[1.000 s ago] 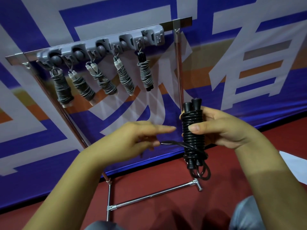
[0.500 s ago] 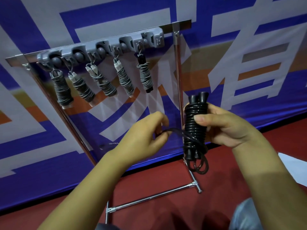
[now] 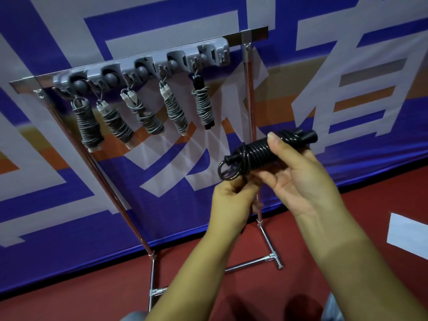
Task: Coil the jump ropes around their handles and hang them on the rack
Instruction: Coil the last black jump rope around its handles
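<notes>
- The right hand [image 3: 298, 181] holds a black jump rope coiled around its two black handles [image 3: 266, 151]; the thumb lies over the top of the coil and the fingers curl under it, so this grip is closed around the bundle.
- The bundle lies tilted, nearly level, with the handle ends pointing up to the right and a small loop of black cord [image 3: 227, 171] at the lower left end.
- The left hand [image 3: 234, 200] is just under that loop, its fingers curled and pinched together at the cord below the bundle; how exactly the fingertips hold the cord I cannot tell.
- The bundle is in the air in front of the right post of a chrome metal rack with a grey plastic hook strip [image 3: 143, 70], below and to the right of the strip, not touching it.
- Five grey coiled jump ropes [image 3: 173, 112] hang from the hooks in a row; the rightmost one has black handles.
- Behind the rack stands a blue, white and orange banner [image 3: 347, 66], and below it is a red floor [image 3: 92, 293].
</notes>
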`<state>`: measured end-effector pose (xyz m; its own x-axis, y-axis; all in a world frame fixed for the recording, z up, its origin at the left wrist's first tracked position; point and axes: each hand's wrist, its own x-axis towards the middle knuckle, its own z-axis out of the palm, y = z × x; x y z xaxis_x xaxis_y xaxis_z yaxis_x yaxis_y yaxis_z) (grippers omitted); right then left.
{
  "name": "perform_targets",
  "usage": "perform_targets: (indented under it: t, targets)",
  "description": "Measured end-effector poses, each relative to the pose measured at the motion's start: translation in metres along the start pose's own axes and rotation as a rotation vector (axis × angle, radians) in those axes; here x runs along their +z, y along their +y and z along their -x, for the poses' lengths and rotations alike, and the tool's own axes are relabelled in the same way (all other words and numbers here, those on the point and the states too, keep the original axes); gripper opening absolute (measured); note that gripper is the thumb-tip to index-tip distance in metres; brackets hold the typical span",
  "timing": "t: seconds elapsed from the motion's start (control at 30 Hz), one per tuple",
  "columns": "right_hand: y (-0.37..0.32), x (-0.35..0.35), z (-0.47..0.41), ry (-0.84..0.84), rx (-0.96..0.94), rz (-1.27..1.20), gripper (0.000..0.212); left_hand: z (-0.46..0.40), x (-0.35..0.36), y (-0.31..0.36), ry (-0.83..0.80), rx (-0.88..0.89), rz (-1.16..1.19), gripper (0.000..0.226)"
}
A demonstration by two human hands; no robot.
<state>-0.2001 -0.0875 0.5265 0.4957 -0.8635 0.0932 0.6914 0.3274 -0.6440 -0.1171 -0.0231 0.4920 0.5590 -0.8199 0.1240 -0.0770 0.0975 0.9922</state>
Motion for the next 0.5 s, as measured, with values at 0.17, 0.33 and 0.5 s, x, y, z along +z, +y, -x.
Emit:
perform_targets:
  t: [0.17, 0.33, 0.5]
  targets:
    - [0.0033, 0.0026, 0.0046, 0.072, -0.229, 0.139, 0.030, 0.0056, 0.0002, 0.0031, -0.064, -0.061, 0.144, 0.009]
    - [0.0060, 0.0040, 0.0083, 0.061, -0.387, 0.311, 0.032, 0.0112, -0.0003, 0.0018, -0.116, -0.144, 0.196, 0.017]
    - [0.0102, -0.0032, 0.0074, 0.042, -0.449, 0.452, 0.035, 0.0107, -0.0062, -0.0038, -0.214, -0.296, 0.417, 0.021]
